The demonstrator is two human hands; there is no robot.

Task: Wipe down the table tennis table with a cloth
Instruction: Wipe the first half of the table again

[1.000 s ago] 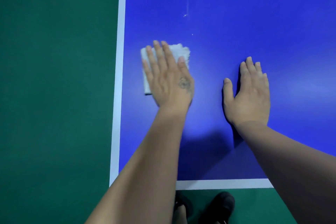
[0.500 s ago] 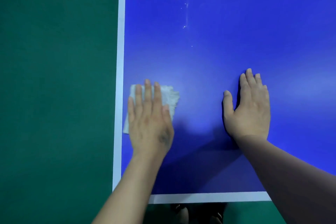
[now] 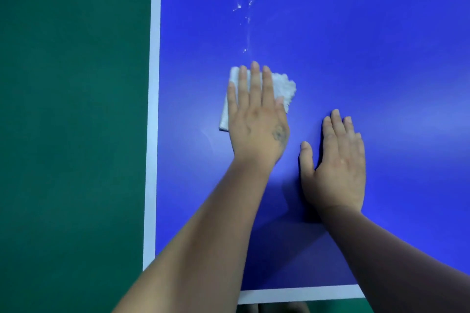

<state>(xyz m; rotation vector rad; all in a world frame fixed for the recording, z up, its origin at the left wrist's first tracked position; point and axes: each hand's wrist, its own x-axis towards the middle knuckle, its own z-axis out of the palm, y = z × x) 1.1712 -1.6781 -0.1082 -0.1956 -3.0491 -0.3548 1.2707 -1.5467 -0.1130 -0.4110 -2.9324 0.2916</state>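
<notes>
Right now, head view, the only one: left hand (image 3: 256, 119) lies flat w/ fingers straight and spread, pressing a small white cloth (image 3: 282, 89) onto the blue table (image 3: 356, 33); cloth sits under the fingers and pokes out on both sides, well inside the left white line (image 3: 152, 134). Right hand (image 3: 335, 168) is also flat, fingers straight, palm down on the bare top just beside the left one, holding nothing; it looks like a brace for the lean. Step in hand, as a guess: wiping the near-left part of the top. To do it well, the person should keep the palm weight even over the whole cloth so it doesn't bunch, work in overlapping strokes, and push on up to the wet streaks (image 3: 248, 7), which sit just beyond the fingertips and aren't wiped yet. A faint curved smear (image 3: 208, 137) near the cloth's lower left corner probably wants a 2nd pass. Edges: left border runs the full height of the frame, w/ green floor (image 3: 71, 134) past it; near white line (image 3: 300, 293) sits at the bottom, close to the forearms. Strokes toward either edge risk dragging the cloth off the top. Room: wide blue surface up and to the right, nothing on it in view. The planted right hand blocks rightward strokes, so it prob. needs to shift before that side is done.
</notes>
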